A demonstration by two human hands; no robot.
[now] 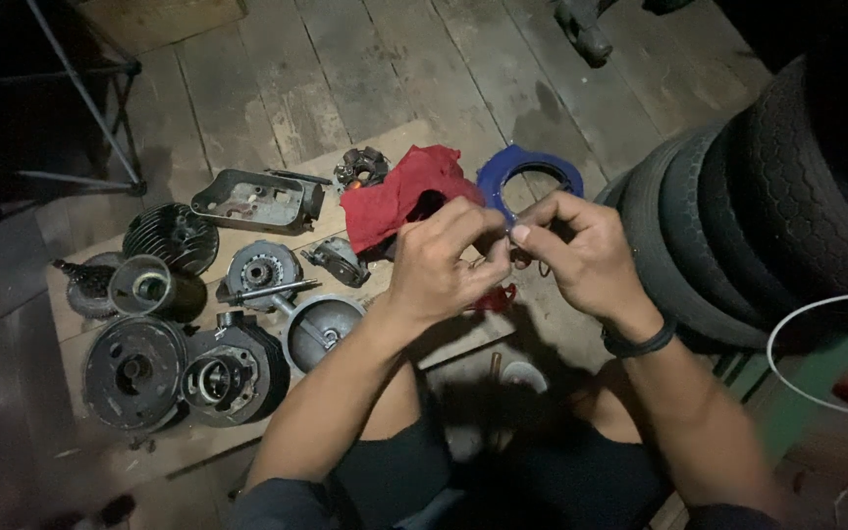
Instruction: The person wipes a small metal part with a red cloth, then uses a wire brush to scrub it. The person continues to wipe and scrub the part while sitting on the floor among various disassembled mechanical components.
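While both hands meet at the centre of the frame, the left hand (pixel 439 265) and the right hand (pixel 581 250) each close their grip, fingertips pinched together on a small part too tiny to identify, held between them just below the red rag (pixel 395 196) and blue ring (pixel 527 167). Left of the hands, on a wooden board (pixel 444 339) on the plank floor (pixel 345 69), lie engine parts, among them a finned cylinder (pixel 171 236) and round covers (pixel 134 373); stacked tyres (pixel 787 206) fill the right.

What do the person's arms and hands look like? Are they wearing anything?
Both hands are bare, no gloves. The left hand has nothing on its wrist. The right hand has a dark band round the wrist. The forearms are bare, with dark sleeves starting near the elbows.
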